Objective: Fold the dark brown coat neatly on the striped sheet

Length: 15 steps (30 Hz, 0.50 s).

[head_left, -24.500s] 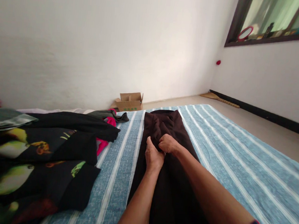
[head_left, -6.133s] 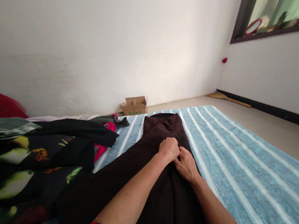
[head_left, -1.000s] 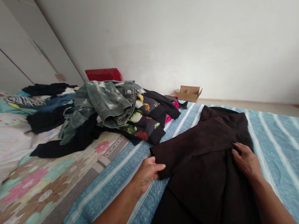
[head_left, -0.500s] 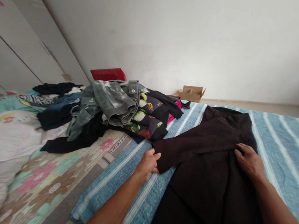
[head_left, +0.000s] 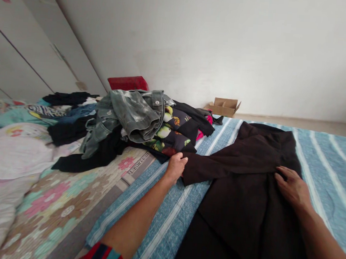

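Observation:
A black long-sleeved garment, perhaps a coat, is spread over the blue striped bed cover, with one sleeve laid across it towards the left. My left hand is closed on the end of that sleeve, thumb on top. My right hand rests on the right side of the garment near its upper part, fingers stretched and slightly apart, pressing lightly on the cloth. The lower part of the garment runs out of view at the bottom edge.
Left of the garment is a clothes heap with grey denim on top and a fruit-print black piece. Beyond stand a red box and an open cardboard box. A floral sheet and a white wardrobe are at left.
My left hand has moved the sleeve end a little away from me, up towards the clothes heap. My right hand stays in the same place on the garment. The view has shifted slightly.

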Available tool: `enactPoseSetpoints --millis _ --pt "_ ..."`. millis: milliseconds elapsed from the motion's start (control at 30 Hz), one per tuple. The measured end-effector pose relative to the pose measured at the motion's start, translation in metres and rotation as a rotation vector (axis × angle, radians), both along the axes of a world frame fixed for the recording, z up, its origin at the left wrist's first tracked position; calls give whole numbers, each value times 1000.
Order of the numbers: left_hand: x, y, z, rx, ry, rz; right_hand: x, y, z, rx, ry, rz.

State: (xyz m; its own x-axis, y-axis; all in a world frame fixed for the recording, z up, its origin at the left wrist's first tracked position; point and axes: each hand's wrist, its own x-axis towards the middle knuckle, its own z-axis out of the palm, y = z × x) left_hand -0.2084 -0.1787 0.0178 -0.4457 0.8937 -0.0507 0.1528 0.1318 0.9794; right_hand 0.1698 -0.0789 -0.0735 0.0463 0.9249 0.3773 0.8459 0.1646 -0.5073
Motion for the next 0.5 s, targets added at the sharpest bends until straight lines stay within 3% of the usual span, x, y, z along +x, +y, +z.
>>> enactPoseSetpoints --millis 167,500 --pt "3 3 8 -36 -74 6 1 -1 1 -10 1 -15" --pt "11 24 39 -76 -178 0 1 0 -4 24 -66 14"
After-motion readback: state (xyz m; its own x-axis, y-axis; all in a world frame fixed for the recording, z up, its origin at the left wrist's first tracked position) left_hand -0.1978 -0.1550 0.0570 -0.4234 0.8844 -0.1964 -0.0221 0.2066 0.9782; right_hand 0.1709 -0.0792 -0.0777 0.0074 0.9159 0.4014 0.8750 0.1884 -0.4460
